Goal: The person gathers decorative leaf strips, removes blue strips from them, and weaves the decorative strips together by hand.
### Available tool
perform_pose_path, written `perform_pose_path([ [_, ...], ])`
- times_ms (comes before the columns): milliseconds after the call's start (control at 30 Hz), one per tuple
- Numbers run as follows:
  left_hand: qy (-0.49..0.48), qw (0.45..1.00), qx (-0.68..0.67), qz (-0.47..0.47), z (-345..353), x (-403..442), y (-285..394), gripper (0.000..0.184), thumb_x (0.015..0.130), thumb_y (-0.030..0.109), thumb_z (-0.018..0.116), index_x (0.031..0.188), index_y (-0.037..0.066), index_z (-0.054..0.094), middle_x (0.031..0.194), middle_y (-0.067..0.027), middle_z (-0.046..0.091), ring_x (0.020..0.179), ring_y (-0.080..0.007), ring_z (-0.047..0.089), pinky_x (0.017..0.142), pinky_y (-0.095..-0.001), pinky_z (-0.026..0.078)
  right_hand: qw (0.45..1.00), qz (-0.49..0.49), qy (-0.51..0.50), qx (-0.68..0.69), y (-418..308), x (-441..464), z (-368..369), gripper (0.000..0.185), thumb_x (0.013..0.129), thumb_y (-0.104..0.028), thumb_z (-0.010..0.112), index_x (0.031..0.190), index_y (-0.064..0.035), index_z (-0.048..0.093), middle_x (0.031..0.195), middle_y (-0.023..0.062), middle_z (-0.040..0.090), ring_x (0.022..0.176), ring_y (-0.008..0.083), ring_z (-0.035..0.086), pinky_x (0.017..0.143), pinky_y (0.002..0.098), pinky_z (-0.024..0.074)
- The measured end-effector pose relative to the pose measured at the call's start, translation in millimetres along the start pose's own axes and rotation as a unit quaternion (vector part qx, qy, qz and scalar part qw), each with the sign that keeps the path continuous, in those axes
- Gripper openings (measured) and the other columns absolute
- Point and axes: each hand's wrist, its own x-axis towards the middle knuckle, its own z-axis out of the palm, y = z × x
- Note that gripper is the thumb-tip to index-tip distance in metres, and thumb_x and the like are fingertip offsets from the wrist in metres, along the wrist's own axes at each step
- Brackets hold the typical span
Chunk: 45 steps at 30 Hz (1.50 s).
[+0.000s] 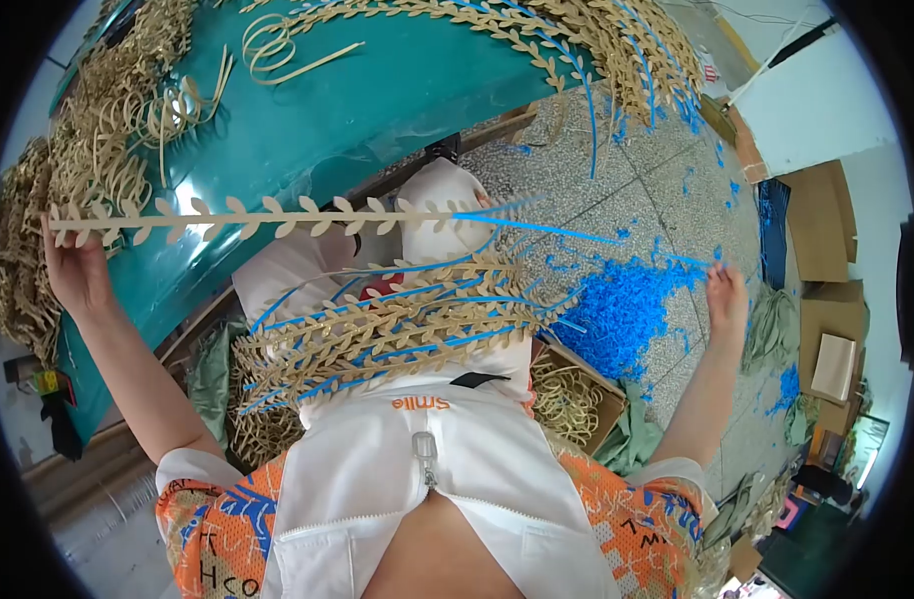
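Observation:
A gold leaf-shaped trim strip (277, 220) stretches sideways in front of me, over the table edge and my lap. My left hand (77, 275) pinches its left end. From its right end a thin blue strip (547, 228) runs on to the right, partly blurred. My right hand (726, 295) is far out to the right, over the floor, its fingers closed on the end of a blue strip. Across my lap lies a bundle of gold leaf trims (387, 334), several with blue strips along them.
A green-topped table (377, 95) is ahead, with leaf trims (616, 50) hanging over its far right edge and curled gold strips (107, 140) heaped at left. Blue scraps (616, 314) are piled on the floor. Beside me stands a box of gold offcuts (572, 404); cardboard (821, 225) leans at right.

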Motion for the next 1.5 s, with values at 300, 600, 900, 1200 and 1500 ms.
perform_pose_path([
  [300, 0.018, 0.999, -0.027, 0.012, -32, -7, -7, 0.011, 0.09, 0.008, 0.039, 0.091, -0.002, 0.044, 0.074, -0.005, 0.042, 0.064, -0.0135, 0.041, 0.068, -0.0279, 0.044, 0.957, -0.112, 0.263, -0.055, 55, 41, -216, 0.025, 0.081, -0.015, 0.049, 0.099, 0.0031, 0.048, 0.098, 0.0136, 0.05, 0.098, 0.025, 0.049, 0.079, 0.035, 0.0455],
  [600, 0.041, 0.996, 0.071, 0.04, -33, 2, 24, 0.014, 0.09, 0.009, 0.039, 0.091, -0.004, 0.044, 0.07, -0.0046, 0.042, 0.066, -0.016, 0.045, 0.09, -0.0398, 0.042, 0.853, -0.217, -0.192, -0.434, 105, -15, 183, 0.016, 0.076, -0.015, 0.059, 0.085, -0.002, 0.062, 0.078, 0.0076, 0.059, 0.077, 0.0171, 0.056, 0.067, 0.0277, 0.0441],
  [900, 0.082, 0.989, 0.1, 0.077, -25, -2, 45, 0.011, 0.087, 0.006, 0.04, 0.09, -0.002, 0.047, 0.07, -0.0036, 0.041, 0.066, -0.0168, 0.045, 0.085, -0.0398, 0.04, 0.672, -0.106, -0.43, -0.593, 157, -4, 253, 0.023, 0.066, -0.027, 0.063, 0.075, -0.0065, 0.066, 0.077, 0.0118, 0.057, 0.075, 0.0276, 0.055, 0.065, 0.0347, 0.0432],
  [1200, 0.006, 0.998, 0.049, 0.038, -22, -11, 46, 0.006, 0.086, 0.003, 0.042, 0.089, -0.001, 0.046, 0.074, -0.0054, 0.043, 0.068, -0.0151, 0.043, 0.073, -0.0336, 0.038, 0.7, -0.123, -0.44, -0.55, 187, 6, 234, 0.027, 0.062, -0.03, 0.066, 0.074, -0.0057, 0.065, 0.067, 0.0115, 0.059, 0.065, 0.0266, 0.057, 0.059, 0.0339, 0.0443],
  [1500, 0.008, 1.0, -0.02, 0.011, -31, -8, 36, 0.01, 0.085, 0.006, 0.042, 0.085, -0.002, 0.049, 0.078, -0.0082, 0.047, 0.071, -0.0175, 0.045, 0.074, -0.0349, 0.037, 0.763, -0.034, -0.36, -0.536, 185, 1, 245, 0.023, 0.067, -0.024, 0.069, 0.075, -0.0044, 0.06, 0.054, -0.0012, 0.049, 0.052, 0.0065, 0.043, 0.048, 0.0229, 0.0341],
])
